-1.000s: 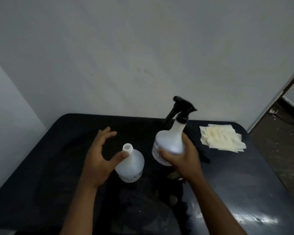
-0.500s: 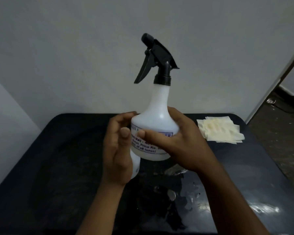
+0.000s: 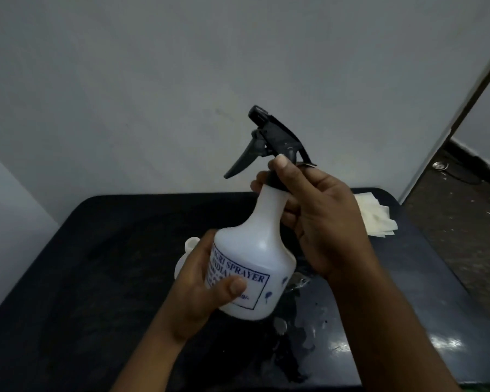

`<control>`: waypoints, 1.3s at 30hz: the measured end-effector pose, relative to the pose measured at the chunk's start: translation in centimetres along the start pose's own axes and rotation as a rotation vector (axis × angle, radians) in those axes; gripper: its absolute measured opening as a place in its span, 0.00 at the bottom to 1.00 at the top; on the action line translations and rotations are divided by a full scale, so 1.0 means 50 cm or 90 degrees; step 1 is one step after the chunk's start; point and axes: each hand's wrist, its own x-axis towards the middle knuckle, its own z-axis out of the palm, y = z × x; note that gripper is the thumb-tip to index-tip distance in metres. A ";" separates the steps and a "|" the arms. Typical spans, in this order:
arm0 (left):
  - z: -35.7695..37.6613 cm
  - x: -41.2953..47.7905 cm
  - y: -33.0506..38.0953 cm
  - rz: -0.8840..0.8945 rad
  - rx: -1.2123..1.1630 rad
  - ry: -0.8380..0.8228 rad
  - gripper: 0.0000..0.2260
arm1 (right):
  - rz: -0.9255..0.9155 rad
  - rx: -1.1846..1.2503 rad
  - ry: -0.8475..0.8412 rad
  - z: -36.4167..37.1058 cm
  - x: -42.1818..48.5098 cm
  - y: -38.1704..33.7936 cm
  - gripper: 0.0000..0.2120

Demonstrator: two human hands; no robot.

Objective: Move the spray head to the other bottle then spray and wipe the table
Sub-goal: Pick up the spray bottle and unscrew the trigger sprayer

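A white spray bottle (image 3: 255,264) with blue print is held up above the black table (image 3: 96,278), tilted slightly. My left hand (image 3: 204,290) grips its round body from the left. My right hand (image 3: 320,222) is closed around the neck, fingers on the collar of the black spray head (image 3: 269,140). The trigger points left. Behind my left hand stands a second white bottle (image 3: 186,256) with an uncapped neck, mostly hidden.
A stack of pale yellow cloths (image 3: 376,219) lies at the table's back right corner, partly behind my right hand. Wet patches (image 3: 300,332) shine on the table below the bottle. A grey wall rises behind; the floor (image 3: 464,236) lies to the right.
The bottle with the spray head was lifted off the table. My left hand left the uncapped bottle and took the body. My right hand slid from the body up to the collar.
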 end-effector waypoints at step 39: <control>0.080 0.058 -0.022 0.069 -0.279 0.165 0.25 | -0.068 0.278 -0.077 -0.030 0.053 0.042 0.15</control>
